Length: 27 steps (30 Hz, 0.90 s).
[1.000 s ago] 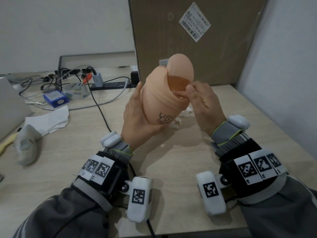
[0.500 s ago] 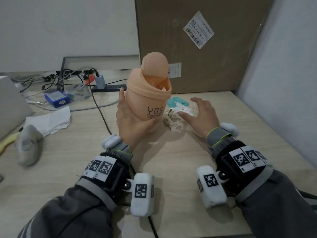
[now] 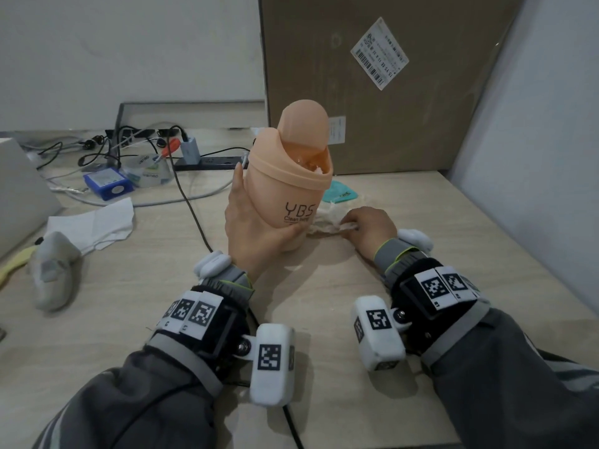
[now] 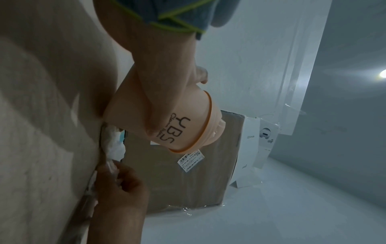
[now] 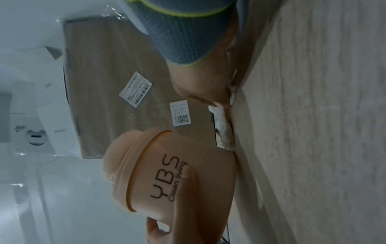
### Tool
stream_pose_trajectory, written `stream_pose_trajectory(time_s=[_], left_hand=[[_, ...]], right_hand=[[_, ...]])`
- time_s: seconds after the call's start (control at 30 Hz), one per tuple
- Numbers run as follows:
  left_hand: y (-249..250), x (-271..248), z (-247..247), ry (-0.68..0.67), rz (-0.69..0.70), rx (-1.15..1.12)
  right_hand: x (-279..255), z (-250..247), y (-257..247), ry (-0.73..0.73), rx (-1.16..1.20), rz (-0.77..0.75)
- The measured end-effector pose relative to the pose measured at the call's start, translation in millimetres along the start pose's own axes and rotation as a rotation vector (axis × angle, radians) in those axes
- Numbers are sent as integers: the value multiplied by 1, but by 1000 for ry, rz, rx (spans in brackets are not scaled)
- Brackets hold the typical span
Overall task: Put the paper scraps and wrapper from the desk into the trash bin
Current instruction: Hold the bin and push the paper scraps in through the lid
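A peach trash bin [image 3: 288, 186] marked YBS stands tilted on the desk, its swing lid tipped up and white paper showing in the opening. My left hand [image 3: 259, 228] grips its lower body, thumb across the lettering [image 5: 188, 176]. Just right of the bin's base lies a crumpled white paper scrap [image 3: 325, 218]. My right hand [image 3: 356, 223] rests on the desk with curled fingers pinching that scrap [image 4: 111, 163]. A teal wrapper [image 3: 340, 194] lies behind the scrap, partly hidden by the bin.
A large cardboard box [image 3: 372, 92] stands against the wall behind the bin. A black cable [image 3: 194, 218] crosses the desk left of my left hand. Further left lie a white tissue [image 3: 94, 222], a grey object [image 3: 52, 270], a blue box [image 3: 108, 184] and a power strip [image 3: 207, 162].
The bin came down from in front of the box to the desk. My right hand left the bin's opening, dropped to the paper scrap and curled its fingers on it.
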<state>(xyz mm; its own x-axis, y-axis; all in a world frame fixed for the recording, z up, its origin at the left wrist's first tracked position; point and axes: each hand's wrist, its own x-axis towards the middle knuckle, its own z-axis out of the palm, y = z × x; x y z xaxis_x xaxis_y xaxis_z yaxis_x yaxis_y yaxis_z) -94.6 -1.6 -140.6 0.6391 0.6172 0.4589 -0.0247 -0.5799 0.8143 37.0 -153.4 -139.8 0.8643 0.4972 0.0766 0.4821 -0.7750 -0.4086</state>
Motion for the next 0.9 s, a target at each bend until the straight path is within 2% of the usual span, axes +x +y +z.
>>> stream_pose_trajectory(time_s=[0.23,0.47,0.63,0.77,0.83,0.9], left_hand=[[6,-3,-2,-15,6,1],[8,-5,-3,-24,21,15],[8,-5,-3,-28,29,22],[8,-5,-3,-34,44,40],[8,-5,-3,-35,54,52],[9,-5,-3,-34,67,65]], right_hand=[[-11,-12,17,233,204,117],[-16,-19,26,38,33,207],[-18,-24,24,2,-39,207],[-20,-27,28,117,38,250],[-22,-31,28,197,75,214],[-22,-33,27,337,172,147]])
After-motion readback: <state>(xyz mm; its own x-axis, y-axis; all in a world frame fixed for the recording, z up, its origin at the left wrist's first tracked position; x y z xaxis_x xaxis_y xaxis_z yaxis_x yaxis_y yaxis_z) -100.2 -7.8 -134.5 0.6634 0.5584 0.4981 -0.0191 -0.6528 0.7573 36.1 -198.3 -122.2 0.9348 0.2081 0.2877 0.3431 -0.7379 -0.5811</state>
